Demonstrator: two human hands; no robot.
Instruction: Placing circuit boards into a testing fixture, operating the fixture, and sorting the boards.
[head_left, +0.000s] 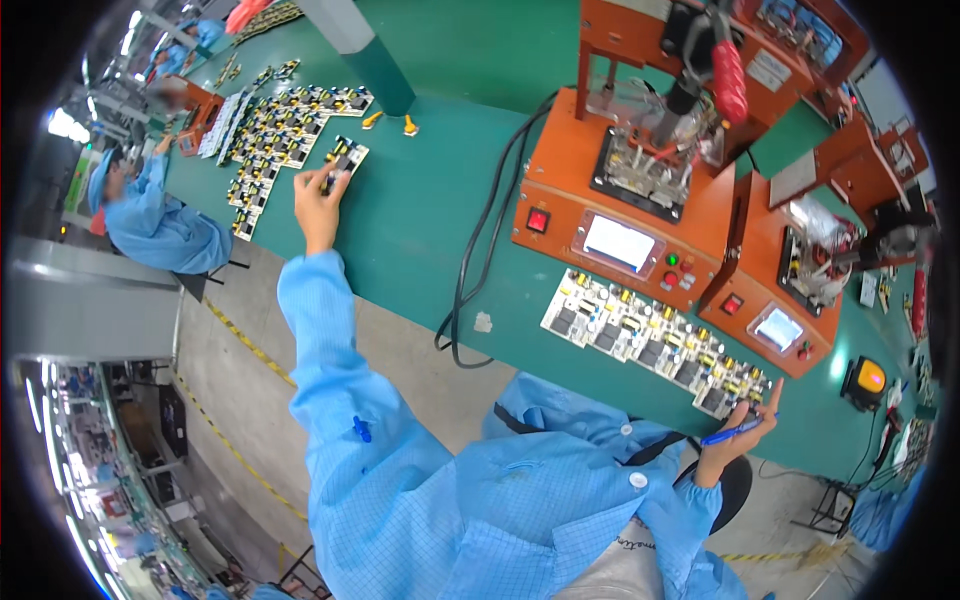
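My left hand reaches far out over the green table with its fingers closed on a populated circuit board. Just beyond it lies a large group of similar boards, laid out in rows. A blue pen is held in my right hand, the index finger stretched forward. That hand is beside the right end of a row of joined circuit boards, which carry yellow, black and silver parts. The row lies in front of an orange test machine.
A second orange tester stands to the right. Black cables run over the table edge. Yellow pieces lie by a post. A black-and-yellow device sits at right. A co-worker in blue sits at left.
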